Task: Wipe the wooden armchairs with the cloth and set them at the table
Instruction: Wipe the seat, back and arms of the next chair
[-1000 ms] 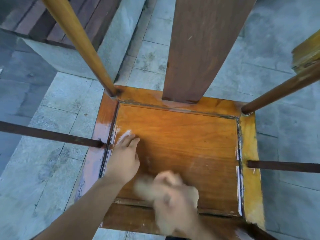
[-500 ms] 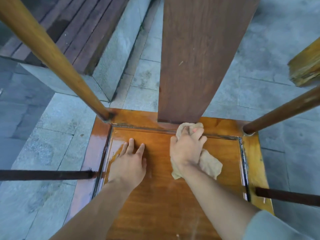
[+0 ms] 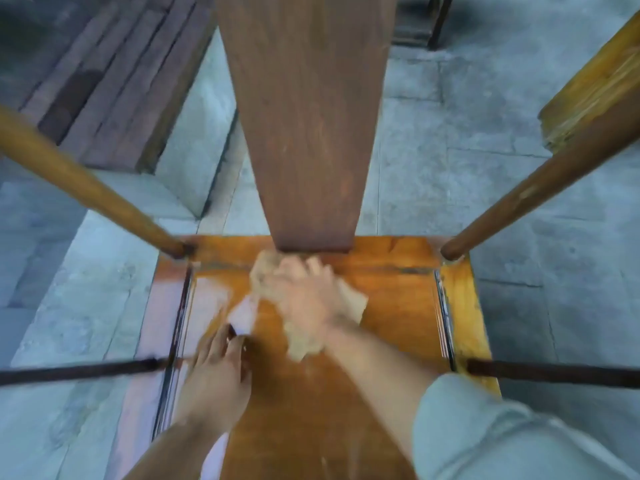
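I look straight down onto the orange-brown seat [image 3: 391, 306] of a wooden armchair. Its broad dark back splat [image 3: 304, 116] rises at the far edge, with a round post on each side and a dark arm rail at left and right. My right hand [image 3: 304, 289] grips a crumpled beige cloth [image 3: 349, 303] and presses it on the seat just in front of the splat's foot; it is blurred. My left hand [image 3: 216, 375] rests flat on the seat's left part, fingers straight and pointing away from me.
Grey stone paving [image 3: 485, 168] surrounds the chair. A raised stone step with dark wooden planks [image 3: 114, 84] lies at the far left. A yellowish wooden corner [image 3: 588, 95] juts in at the upper right. Dark furniture legs [image 3: 438, 19] stand at the far top.
My right hand swept the cloth from the seat's near edge to the foot of the back splat, then shifted slightly left. My left hand stayed flat on the seat's left part.
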`<state>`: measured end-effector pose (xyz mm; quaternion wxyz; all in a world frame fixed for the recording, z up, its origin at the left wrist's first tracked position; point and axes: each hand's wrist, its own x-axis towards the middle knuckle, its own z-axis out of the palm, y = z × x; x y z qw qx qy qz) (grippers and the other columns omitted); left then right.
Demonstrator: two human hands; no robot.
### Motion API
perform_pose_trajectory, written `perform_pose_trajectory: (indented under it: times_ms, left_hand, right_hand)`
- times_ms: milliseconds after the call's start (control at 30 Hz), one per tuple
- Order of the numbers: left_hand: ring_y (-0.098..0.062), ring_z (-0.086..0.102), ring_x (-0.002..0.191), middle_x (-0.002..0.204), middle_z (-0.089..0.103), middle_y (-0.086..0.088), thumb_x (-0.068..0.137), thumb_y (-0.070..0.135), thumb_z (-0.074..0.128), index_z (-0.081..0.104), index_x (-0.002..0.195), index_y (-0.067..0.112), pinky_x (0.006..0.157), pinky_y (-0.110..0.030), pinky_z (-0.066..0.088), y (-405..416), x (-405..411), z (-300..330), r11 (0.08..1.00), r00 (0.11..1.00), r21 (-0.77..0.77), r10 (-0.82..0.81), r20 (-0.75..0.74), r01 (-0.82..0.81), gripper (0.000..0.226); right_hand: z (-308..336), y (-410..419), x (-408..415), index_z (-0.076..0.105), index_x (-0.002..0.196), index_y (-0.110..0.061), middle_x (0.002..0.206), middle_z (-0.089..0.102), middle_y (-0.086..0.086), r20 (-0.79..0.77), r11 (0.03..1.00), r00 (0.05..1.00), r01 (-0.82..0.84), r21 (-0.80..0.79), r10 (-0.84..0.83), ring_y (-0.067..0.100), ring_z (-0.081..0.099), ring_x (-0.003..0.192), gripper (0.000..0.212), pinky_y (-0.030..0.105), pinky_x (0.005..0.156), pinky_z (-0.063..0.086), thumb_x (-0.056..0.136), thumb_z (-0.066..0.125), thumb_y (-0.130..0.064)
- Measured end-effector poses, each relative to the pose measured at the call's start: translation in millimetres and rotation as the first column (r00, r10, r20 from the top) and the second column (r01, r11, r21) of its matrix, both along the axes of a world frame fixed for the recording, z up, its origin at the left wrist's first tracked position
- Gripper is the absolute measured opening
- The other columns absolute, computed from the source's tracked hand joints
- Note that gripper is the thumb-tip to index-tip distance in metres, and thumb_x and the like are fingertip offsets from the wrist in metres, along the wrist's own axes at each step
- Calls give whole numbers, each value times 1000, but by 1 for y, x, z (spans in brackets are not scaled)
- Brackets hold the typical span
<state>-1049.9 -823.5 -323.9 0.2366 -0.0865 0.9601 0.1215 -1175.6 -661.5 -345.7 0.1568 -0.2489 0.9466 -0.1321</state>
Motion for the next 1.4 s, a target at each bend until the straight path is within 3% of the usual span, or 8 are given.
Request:
perform_pose_trajectory:
  times_ms: [267, 533, 733, 833, 967, 1133, 1233, 1400]
  left_hand:
    - [-30, 19, 148, 160, 26, -9, 98, 25, 44, 37, 149, 19, 117, -47, 29, -2, 60, 10, 997, 998, 40, -60, 22, 59, 52]
    - [-38, 50, 122, 136, 52, -18, 91, 6, 48, 56, 129, 3, 101, -49, 44, -36, 159, 34, 970, 975, 196, 171, -145, -141, 39]
    - [-32, 57, 113, 134, 53, -12, 94, 8, 50, 58, 128, 8, 95, -42, 48, -59, 236, 59, 929, 937, 312, 274, -218, -199, 35]
    - [-23, 55, 119, 135, 53, -5, 96, 12, 50, 59, 126, 11, 98, -38, 46, -64, 262, 66, 932, 924, 328, 251, -288, -151, 32]
    - [-27, 56, 115, 128, 58, -7, 99, 15, 43, 60, 123, 8, 93, -42, 49, -55, 276, 68, 902, 903, 402, 294, -313, -154, 31]
    - [-30, 53, 116, 127, 56, -10, 102, 20, 43, 55, 132, 9, 88, -43, 50, -44, 277, 52, 876, 915, 400, 363, -175, -271, 34]
    - [-29, 52, 117, 127, 56, -9, 102, 21, 43, 56, 131, 8, 90, -41, 49, -42, 272, 37, 867, 911, 393, 387, -145, -306, 34]
    - [-29, 54, 114, 124, 56, -8, 102, 18, 45, 58, 126, 6, 91, -44, 49, -39, 272, 19, 810, 860, 408, 500, -103, -422, 30]
  right_hand:
    - [4, 165, 63, 60, 129, -52, 150, 43, -22, -1, 849, 849, 528, -30, -528, 27, 39, 128, 57, 49, 109, 36, 90, 54, -12]
    - [-8, 17, 319, 57, 129, -54, 139, 51, -14, -25, 979, 986, 157, -130, -162, 31, 47, 102, 61, 45, 83, 47, 79, 41, -24]
    - [-12, -117, 455, 69, 85, -48, 97, 63, -24, 538, 907, 830, 328, -262, -145, 2, 37, 93, 19, 0, 83, 33, 75, 53, -52]
    - [11, -143, 453, 43, 98, -40, 98, 48, -11, 356, 913, 924, 260, -316, -140, 16, 47, 102, 26, 19, 81, 29, 84, 45, -18]
    - [50, -57, 413, 67, 126, -28, 125, 51, -8, 249, 743, 916, 402, -535, -316, 16, 50, 117, 50, 21, 105, 34, 78, 61, -15]
    - [63, 92, 318, 71, 122, -22, 124, 56, -2, 106, 733, 744, 668, -128, -660, 25, 53, 114, 40, 40, 106, 39, 85, 62, -11]
    - [48, 130, 280, 73, 121, -18, 121, 59, -1, 229, 822, 790, 556, 121, -568, 30, 54, 114, 37, 39, 104, 40, 87, 63, -6]
    - [33, 73, 277, 70, 130, -28, 112, 53, -12, 280, 977, 936, 205, 60, -214, 22, 49, 104, 51, 31, 93, 42, 85, 64, -7]
